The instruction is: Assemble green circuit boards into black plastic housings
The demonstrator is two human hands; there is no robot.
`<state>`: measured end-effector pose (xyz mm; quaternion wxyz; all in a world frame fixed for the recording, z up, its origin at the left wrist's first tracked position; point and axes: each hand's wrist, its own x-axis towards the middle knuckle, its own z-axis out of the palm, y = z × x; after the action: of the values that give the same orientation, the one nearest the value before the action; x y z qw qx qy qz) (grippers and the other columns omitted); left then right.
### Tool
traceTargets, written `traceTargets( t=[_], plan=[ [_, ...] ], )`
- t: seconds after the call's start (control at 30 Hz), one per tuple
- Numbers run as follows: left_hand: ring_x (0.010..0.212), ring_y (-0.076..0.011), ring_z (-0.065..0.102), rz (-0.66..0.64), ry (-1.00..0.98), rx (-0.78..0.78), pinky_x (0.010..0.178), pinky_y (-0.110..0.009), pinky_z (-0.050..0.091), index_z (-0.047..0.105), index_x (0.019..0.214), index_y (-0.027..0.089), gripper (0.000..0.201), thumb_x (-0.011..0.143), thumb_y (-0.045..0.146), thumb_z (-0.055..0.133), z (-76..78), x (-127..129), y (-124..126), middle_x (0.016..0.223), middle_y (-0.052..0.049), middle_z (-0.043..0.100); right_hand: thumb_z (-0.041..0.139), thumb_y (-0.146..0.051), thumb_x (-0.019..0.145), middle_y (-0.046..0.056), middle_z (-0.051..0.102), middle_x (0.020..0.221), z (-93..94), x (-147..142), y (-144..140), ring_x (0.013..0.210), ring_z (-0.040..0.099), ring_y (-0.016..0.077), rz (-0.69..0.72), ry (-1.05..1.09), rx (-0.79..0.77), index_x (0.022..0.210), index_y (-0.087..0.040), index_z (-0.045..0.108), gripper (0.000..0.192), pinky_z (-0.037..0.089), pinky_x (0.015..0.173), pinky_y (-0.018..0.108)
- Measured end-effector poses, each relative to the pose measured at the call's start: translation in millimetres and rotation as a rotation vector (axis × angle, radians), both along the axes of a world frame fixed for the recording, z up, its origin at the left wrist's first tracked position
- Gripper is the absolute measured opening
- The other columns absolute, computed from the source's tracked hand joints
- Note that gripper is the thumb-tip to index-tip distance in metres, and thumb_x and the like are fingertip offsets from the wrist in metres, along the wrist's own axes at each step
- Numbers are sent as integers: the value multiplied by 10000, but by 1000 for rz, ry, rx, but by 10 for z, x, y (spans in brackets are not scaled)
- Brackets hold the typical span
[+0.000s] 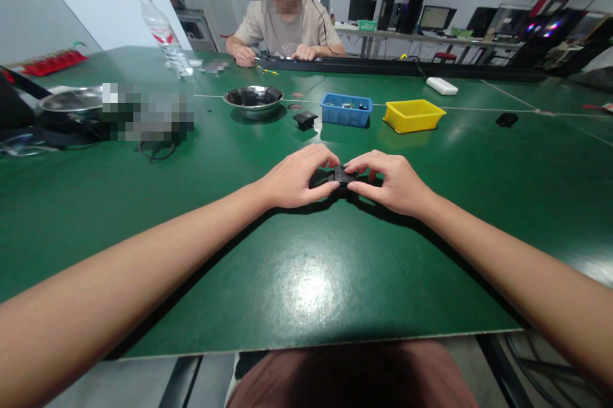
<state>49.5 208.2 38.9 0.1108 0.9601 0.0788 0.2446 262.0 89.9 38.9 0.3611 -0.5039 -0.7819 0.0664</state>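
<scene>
Hands meet over a small black plastic part (343, 175) on the green desk (306, 280): the left hand (297, 177) and the right hand (389, 182) both pinch it from opposite sides, fingertips closed on its edges, and it sits low between them, on or just above the desk. The part looks light and rigid, probably moulded plastic, likely best gripped by its side edges as now; its smooth surface could slip from a loose pinch. Beyond the part lies a similar black piece (305, 119), with a blue bin (347, 109) just right of it and a yellow bin (413, 115) further right; a steel bowl (253, 101) stands left of it. Farthest off, another person (286, 28) works across the desk.
</scene>
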Motion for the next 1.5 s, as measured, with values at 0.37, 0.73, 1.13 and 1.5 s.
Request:
traceTargets(
  t=[0.37,0.73,1.13,1.5],
  plan=[
    [948,-225,631,9,10,-19,851,-335,495,596,1052,167,292,905,417,564,9,7,-13,1017,-89,674,687,-288,875,70,771,1048,23,13,-14,862,663,202,19,-19,-5,1014,-204,729,167,523,767,329],
    [905,-225,626,-2,21,-24,818,-335,489,612,1027,160,291,889,412,566,3,3,5,976,-87,673,686,-254,871,77,768,1014,17,18,-10,909,690,213,63,5,16,931,-203,727,89,545,784,337],
    [892,-220,622,-2,20,-29,812,-333,488,613,1031,158,288,891,404,561,6,1,-3,970,-84,664,690,-249,883,71,769,1043,31,17,-14,968,703,222,62,-33,38,913,-225,762,82,561,837,353],
    [878,-212,616,-8,27,-25,798,-320,484,612,1021,153,285,888,400,561,6,-1,2,966,-83,663,693,-232,887,70,771,1024,8,32,4,947,708,203,90,-34,57,913,-211,767,81,556,829,330]
  ],
)
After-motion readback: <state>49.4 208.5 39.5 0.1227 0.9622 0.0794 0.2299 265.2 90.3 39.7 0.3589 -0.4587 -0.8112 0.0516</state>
